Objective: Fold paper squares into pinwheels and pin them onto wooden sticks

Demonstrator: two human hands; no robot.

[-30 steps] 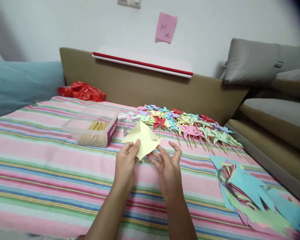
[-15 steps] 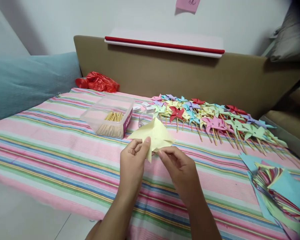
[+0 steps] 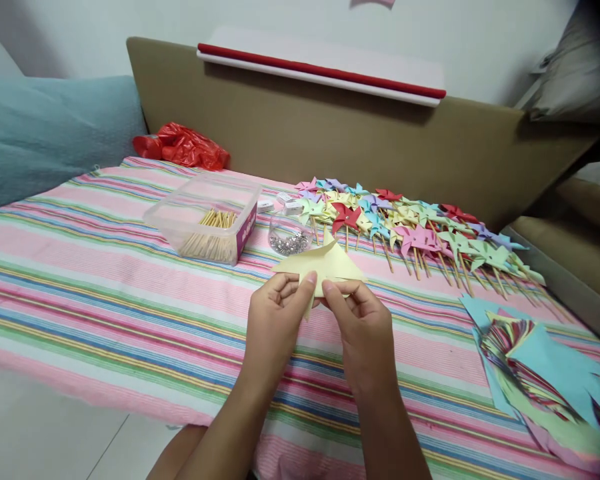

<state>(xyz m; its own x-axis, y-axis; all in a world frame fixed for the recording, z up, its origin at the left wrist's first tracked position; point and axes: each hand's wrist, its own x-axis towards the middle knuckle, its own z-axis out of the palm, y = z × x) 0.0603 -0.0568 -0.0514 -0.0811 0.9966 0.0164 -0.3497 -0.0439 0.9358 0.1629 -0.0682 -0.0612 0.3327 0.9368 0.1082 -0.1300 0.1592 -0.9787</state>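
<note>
Pale yellow paper (image 3: 325, 262), cut and partly folded like a pinwheel, is held up between both hands over the striped cloth. My left hand (image 3: 279, 313) pinches its lower left part, thumb on top. My right hand (image 3: 363, 313) pinches the lower right edge, its thumb close beside the left thumb. The fingertips behind the paper are hidden. Just beyond the paper stands a clear round bowl (image 3: 290, 239) of small silvery pieces. To its left, a clear plastic box (image 3: 200, 193) contains many thin wooden sticks (image 3: 210, 233).
Finished paper pinwheels on sticks (image 3: 420, 233) lie in rows at the back right. Stacked coloured paper sheets (image 3: 540, 380) rest at the right. A red plastic bag (image 3: 190, 147) and small white boxes (image 3: 285, 203) are farther back. The striped cloth (image 3: 130, 300) ends at the front left.
The view has shifted, uncovering the bowl. My right hand has moved in closer to the left, and the paper now tilts flatter with its lower part gathered between both thumbs.
</note>
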